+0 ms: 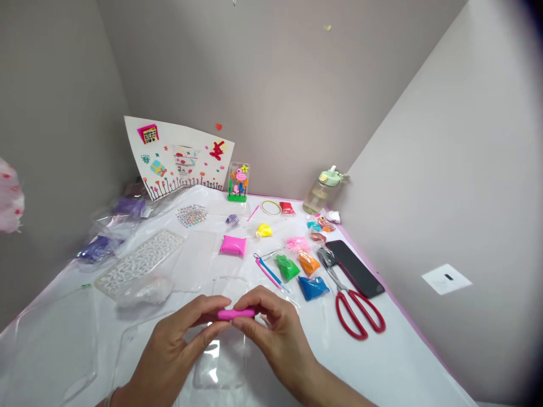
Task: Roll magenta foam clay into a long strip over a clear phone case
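A flattened strip of bright pink modelling clay (236, 314) is pinched between the fingers and thumbs of both hands. My left hand (180, 336) is closed on its left end, and my right hand (275, 330) is closed on its right end. Beneath them, a clear phone case (220, 362) lies flat on the white table, partly covered by the hands. Beyond the hands sits a packet of pink clay (233, 245). Modelling tools in pink and blue (271, 274) lie to its right.
Red-handled scissors (360, 314) and a black phone (355, 268) lie at the right, near blue (313, 287), green (287, 267) and orange clay packets (308, 263). A water bottle (323, 192) and a decorated phone case (238, 182) stand at the back. A patterned plastic sheet (139, 260) lies left.
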Tool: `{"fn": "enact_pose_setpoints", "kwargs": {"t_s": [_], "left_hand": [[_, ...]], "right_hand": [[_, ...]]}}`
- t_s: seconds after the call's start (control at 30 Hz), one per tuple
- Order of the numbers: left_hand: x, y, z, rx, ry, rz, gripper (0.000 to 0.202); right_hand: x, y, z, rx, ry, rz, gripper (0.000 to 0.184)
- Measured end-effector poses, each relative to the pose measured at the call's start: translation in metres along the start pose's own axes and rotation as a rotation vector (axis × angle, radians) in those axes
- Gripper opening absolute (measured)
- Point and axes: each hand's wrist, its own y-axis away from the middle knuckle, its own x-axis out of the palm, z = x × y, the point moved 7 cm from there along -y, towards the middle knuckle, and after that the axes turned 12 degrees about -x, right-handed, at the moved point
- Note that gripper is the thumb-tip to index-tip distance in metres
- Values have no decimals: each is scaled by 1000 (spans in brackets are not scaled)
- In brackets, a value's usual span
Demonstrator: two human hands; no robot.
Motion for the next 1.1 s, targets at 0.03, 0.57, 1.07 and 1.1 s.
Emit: {"fn": "enact_pose_setpoints", "kwargs": {"t_s": [0.03, 0.57, 1.07, 1.1], "left_hand": [[0, 0, 0, -6, -2, 3, 15], [55, 15, 11, -545, 1105, 334, 36], [61, 20, -4, -591, 1452, 635, 88], [59, 20, -4, -584, 1443, 638, 89]], "right_hand": [[0, 0, -1, 3, -1, -6, 7], [23, 14, 40, -681, 589, 37, 19], [72, 31, 14, -677, 1026, 211, 72], [74, 32, 12, -645, 1003, 217, 74]]}}
